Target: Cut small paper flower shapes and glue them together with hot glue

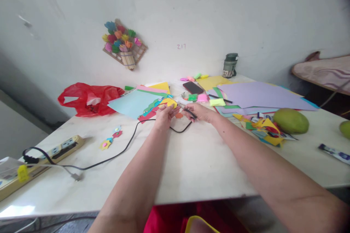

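My right hand (pixel 198 112) is closed around the dark handles of a pair of scissors (pixel 190 113), whose blades point left and away from me. Just to the left, my left hand (pixel 164 114) pinches what looks like a piece of yellow paper (pixel 170 102) close to the blades. Its fingertips are partly hidden, so the exact grip is hard to see. Beside it lie cut colored paper scraps with wavy edges (pixel 149 111). A small orange paper piece (pixel 179 115) rests on the table below the scissors.
A power strip (pixel 65 147) with a black cable (pixel 120 156) lies left, near small paper flowers (pixel 105 144) and a red plastic bag (pixel 90 98). Colored sheets (pixel 262 94), a phone (pixel 193 87), clay packets (pixel 202 98), paper scraps (pixel 269 131) and a green mango-like fruit (pixel 291 120) surround the hands.
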The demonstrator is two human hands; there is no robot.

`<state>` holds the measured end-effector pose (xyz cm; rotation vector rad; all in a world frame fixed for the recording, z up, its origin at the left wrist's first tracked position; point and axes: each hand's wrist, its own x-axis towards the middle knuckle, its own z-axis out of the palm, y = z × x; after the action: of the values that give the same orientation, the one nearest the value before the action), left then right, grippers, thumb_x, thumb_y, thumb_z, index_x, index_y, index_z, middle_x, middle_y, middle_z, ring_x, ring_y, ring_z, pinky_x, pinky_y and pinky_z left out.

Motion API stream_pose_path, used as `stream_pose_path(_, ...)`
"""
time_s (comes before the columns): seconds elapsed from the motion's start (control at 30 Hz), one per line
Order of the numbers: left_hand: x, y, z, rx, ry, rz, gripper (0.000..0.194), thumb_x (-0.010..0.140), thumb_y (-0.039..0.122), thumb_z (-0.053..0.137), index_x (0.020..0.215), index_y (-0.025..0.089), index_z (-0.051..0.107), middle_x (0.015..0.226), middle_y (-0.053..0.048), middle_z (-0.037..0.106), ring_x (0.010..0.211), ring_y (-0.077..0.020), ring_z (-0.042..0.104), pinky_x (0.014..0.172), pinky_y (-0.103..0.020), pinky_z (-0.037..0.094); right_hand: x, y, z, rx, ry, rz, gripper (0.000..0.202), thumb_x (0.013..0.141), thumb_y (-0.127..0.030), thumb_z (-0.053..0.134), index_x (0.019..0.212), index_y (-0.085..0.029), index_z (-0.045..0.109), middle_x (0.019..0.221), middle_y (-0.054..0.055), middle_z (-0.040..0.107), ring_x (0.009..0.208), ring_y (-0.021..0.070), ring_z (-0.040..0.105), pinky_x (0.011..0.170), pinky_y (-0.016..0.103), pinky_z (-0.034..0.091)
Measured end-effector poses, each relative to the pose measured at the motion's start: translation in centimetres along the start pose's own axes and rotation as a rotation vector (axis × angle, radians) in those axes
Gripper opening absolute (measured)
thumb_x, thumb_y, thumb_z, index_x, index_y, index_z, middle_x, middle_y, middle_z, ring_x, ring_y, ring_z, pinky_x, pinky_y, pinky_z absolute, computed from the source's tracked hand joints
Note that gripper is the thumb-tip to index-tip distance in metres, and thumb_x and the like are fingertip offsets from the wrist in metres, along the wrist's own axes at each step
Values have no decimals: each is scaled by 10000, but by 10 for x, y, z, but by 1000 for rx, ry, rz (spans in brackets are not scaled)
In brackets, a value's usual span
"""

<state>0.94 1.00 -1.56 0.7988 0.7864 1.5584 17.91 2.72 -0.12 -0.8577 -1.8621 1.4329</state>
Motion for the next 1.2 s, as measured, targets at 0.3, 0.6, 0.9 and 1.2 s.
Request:
stream_pose_path(0.3,1,0,-1,-6,8,-23,209,614,178,745,734,122,584,731,-60,692,751,-231,702,769,-334,546,-4,-5,1,-25,-5,39,30,738,-183,521,735,-156,535,546,-35,505,429,66,456,369,177,336)
stream_pose_path(0.6,-1,2,0,46,-14,-27,167,647,166,730,749,115,609,737,-62,687,787,-224,698,796,-340,548,-8,-11,1,-7,-64,1,156,736,-274,534,634,-172,473,525,-35,474,431,68,449,371,185,320)
stream_pose_path(0.9,-1,1,0,27,-26,-24,131,662,149,704,757,104,625,731,-61,687,719,-205,698,766,-328,553,-4,-6,0,5,-44,-1,115,740,-251,509,658,-171,502,530,-28,476,445,78,453,369,186,323)
stream_pose_path(1.2,-2,2,1,27,-27,-27,107,670,142,683,749,108,618,727,-58,685,724,-210,699,737,-312,557,-6,-9,2,15,-34,-1,97,706,-214,516,627,-171,479,537,-33,475,437,68,445,382,186,344)
